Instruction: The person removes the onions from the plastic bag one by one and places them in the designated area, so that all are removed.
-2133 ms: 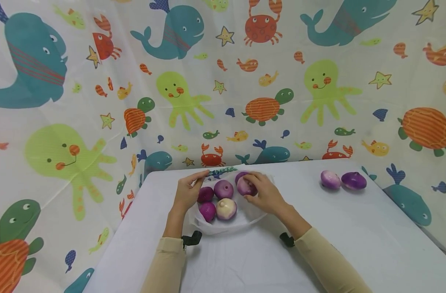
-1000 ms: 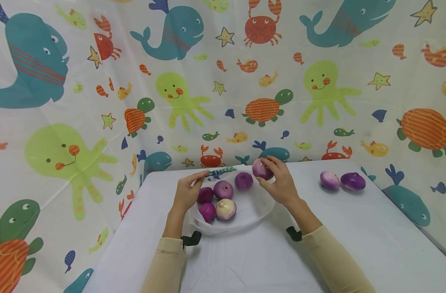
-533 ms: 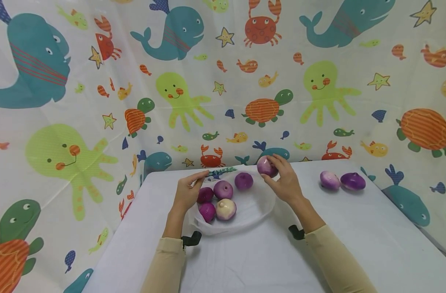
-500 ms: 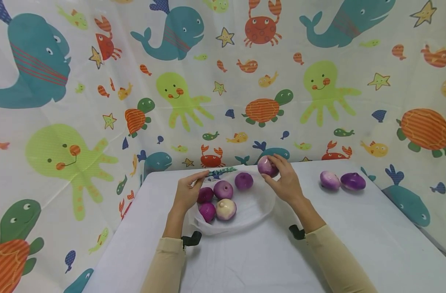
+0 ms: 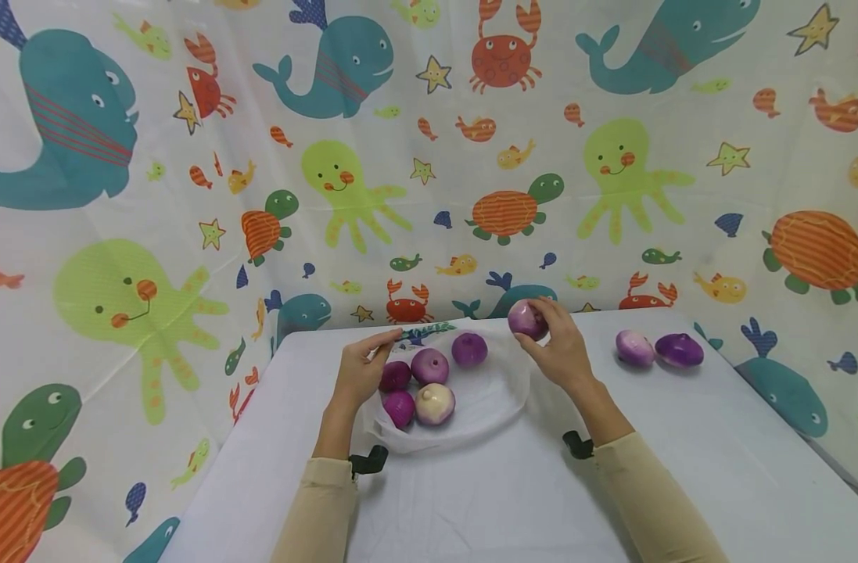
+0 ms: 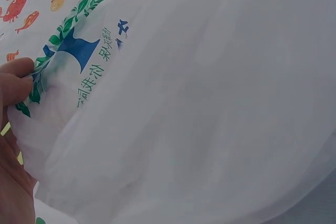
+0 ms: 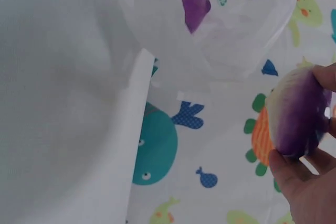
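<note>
Right hand, as I monitor it remotely, extended forward, thumb and fingers gripping a glossy onion, cream shading to purple, raised near the right rim of a translucent white bag, left hand pinching the bag's printed edge, five onions inside.

Head view: illumination is even and diffuse; soft shadows fall on the flat white table beside the beige fabric sleeves, with small highlights on the glossy round purple onions. Wrist views: darker, greyer; the translucent white plastic bag renders soft.
</note>
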A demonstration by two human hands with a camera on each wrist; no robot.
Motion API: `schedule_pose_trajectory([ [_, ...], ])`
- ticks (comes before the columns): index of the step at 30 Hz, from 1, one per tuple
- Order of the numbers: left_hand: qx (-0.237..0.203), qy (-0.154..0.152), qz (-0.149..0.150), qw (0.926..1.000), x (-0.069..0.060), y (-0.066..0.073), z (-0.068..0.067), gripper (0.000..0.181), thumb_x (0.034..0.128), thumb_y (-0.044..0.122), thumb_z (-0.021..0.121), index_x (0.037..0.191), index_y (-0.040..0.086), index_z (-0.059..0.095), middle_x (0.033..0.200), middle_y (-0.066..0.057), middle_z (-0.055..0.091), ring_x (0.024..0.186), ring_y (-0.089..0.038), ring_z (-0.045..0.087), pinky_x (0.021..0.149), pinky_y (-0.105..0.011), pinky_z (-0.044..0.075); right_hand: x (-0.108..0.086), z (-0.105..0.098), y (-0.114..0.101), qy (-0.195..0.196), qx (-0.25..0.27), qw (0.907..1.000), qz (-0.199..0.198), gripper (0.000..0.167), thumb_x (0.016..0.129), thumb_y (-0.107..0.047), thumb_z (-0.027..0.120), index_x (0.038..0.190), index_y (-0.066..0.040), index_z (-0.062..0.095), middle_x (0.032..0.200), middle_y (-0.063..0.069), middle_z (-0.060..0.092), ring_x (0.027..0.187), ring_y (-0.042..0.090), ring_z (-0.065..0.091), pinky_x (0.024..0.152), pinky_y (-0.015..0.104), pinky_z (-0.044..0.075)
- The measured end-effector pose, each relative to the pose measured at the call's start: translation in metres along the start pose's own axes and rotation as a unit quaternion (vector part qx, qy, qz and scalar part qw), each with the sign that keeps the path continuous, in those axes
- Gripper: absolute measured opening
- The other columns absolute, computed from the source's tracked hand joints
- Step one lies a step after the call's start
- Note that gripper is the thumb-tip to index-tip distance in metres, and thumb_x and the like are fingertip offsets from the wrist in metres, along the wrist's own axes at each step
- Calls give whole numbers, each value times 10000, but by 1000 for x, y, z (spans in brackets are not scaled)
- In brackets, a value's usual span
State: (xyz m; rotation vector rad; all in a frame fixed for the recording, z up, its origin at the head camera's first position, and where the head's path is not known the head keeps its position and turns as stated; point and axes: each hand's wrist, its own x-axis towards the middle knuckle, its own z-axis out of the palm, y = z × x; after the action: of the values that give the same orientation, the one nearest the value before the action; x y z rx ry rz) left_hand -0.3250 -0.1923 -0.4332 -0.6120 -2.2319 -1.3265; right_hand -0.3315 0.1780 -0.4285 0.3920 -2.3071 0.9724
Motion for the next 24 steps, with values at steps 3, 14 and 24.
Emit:
schedule_pose_trajectory([
  [3, 23, -14, -27, 10000, 0, 0, 0, 311, 1023, -4, 611, 1256, 131, 766, 1277, -44, 754, 1248, -234, 695, 1060, -357, 553, -1, -1, 5, -39, -36, 9998, 166, 654, 894, -211, 833, 1463, -110, 528, 1507, 178, 522, 1375, 400, 522, 1075, 603, 527],
  [14, -9, 2, -27, 10000, 0, 0, 1, 312, 1020, -3, 617, 1266, 124, 761, 1280, -53, 753, 1247, -240, 696, 1044, -323, 555, -1, -6, 17, -429, -146, 9968, 654, 692, 955, -277, 772, 1567, -160, 470, 1533, 189, 477, 1357, 423, 534, 1064, 591, 534],
  [24, -122, 39, -41, 9999, 0, -1, 1, 295, 1018, 10, 628, 1254, 120, 766, 1274, -55, 755, 1243, -234, 698, 1046, -347, 557, -1, -10, 27, -426, -194, 9953, 843, 649, 956, -266, 770, 1532, -136, 501, 1538, 204, 460, 1313, 431, 540, 1066, 613, 529],
])
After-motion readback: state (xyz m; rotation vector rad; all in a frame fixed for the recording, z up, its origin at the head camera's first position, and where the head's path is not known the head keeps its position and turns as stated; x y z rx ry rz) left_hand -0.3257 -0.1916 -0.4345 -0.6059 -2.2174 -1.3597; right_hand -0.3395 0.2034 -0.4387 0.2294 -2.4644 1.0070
